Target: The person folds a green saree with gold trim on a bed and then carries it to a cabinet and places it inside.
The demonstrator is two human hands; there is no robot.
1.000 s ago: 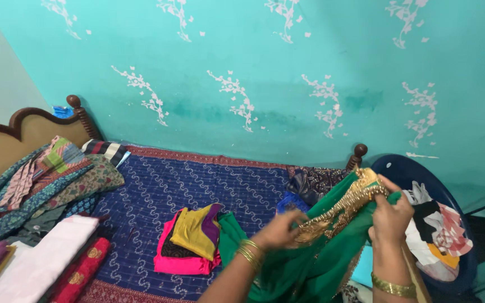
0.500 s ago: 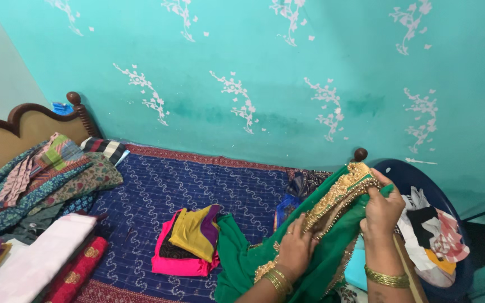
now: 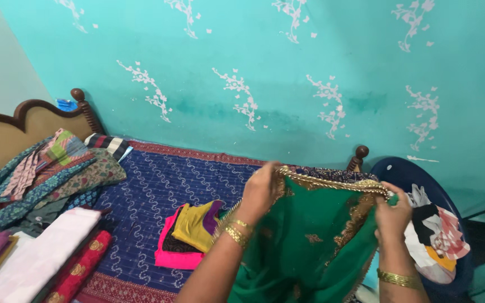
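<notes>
Two hands pinch one green cloth point(image 3: 310, 241); gold border runs level between them. Left hand point(image 3: 262, 188) clamped at one end, right hand point(image 3: 393, 212) at the other; cloth hangs below.

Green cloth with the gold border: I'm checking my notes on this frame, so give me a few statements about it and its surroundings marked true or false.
1. Both hands hold the green cloth by its gold-trimmed top edge. True: left hand, right hand.
2. The cloth lies flat on the bed. False: it is held up, hanging.
3. A pink and yellow folded pile lies on the blue bedspread. True.
4. The wall is plain white. False: turquoise with white floral motifs.
</notes>
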